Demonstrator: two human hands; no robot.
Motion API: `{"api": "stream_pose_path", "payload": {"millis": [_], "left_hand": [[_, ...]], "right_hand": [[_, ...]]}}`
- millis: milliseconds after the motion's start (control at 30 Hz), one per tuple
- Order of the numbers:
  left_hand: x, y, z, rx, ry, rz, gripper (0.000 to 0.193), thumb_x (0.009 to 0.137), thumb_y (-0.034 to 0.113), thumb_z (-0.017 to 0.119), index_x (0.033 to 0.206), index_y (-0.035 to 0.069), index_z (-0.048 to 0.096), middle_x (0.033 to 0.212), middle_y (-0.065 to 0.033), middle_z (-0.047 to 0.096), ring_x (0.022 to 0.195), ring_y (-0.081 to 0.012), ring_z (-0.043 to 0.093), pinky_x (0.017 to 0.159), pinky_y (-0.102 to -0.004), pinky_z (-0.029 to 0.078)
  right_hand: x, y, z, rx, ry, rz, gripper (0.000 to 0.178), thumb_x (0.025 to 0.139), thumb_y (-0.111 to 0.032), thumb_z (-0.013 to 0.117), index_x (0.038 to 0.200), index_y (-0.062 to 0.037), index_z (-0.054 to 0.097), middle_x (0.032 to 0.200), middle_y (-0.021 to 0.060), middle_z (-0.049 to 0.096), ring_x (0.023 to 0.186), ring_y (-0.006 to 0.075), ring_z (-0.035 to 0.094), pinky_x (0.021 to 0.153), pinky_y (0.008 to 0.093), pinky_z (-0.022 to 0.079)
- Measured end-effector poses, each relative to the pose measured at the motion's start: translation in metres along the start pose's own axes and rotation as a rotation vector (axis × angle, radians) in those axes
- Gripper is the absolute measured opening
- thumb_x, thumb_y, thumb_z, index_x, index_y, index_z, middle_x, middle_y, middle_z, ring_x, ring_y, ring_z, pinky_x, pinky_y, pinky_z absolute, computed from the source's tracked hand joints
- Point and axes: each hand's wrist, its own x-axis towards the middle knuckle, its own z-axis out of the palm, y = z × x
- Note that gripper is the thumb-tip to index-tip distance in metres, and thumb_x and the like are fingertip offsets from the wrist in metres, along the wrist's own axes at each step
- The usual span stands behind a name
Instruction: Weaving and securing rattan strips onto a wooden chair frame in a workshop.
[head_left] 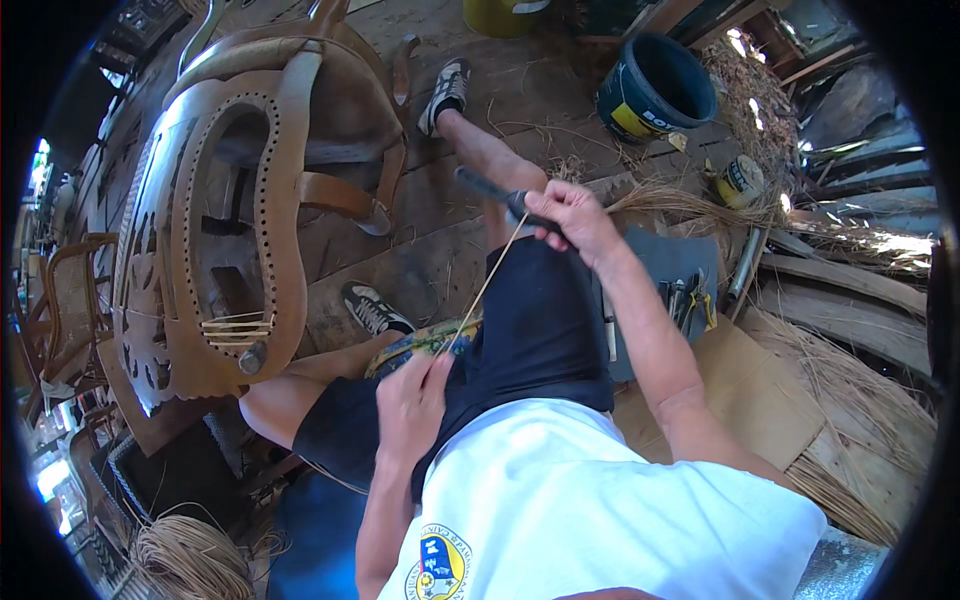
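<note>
Your left hand [411, 400], seven o'clock, pinches the strand [488, 284], probably light, springy, best held near its ends, while your right hand [575, 217], one o'clock, clenches a dark tool [492, 189]!

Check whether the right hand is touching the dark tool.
Touching. The head view shows the right hand closed around the dark tool, which juts out leftward.

The left forearm [378, 525] rises from the lower edge, and the left hand [408, 400] sits close to the body, back upward, with its fingers curled into a pinch. The right arm [650, 335] reaches farther out, slanting inward from the shoulder, and the right hand [572, 215] is closed, fingers bent, well apart from the left.
</note>
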Motion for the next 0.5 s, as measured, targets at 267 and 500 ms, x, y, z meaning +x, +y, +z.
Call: {"api": "stream_pose_path", "payload": {"millis": [267,500], "left_hand": [[-0.092,-0.020,-0.074,0.039,0.137,-0.441,0.017,0.099,0.015,0.062,0.091,0.001,0.066,0.061,-0.0074,0.057,0.054,-0.0132,0.053,0.052,-0.0306,0.042],[0.016,-0.004,-0.038,0.590,0.047,0.267,0.013,0.092,0.015,0.066,0.091,0.002,0.069,0.066,-0.0131,0.064,0.058,-0.0302,0.061,0.056,-0.0371,0.045]], "right_hand": [[0.016,-0.059,-0.092,-0.195,0.260,-0.110,0.026,0.100,-0.034,0.065,0.087,-0.0124,0.059,0.066,-0.0010,0.062,0.048,0.0025,0.052,0.041,0.0161,0.037],[-0.040,-0.062,-0.004,-0.329,0.226,-0.076,0.022,0.102,-0.025,0.062,0.093,-0.0052,0.063,0.072,0.0046,0.064,0.052,0.0075,0.056,0.047,0.0216,0.046]]}}
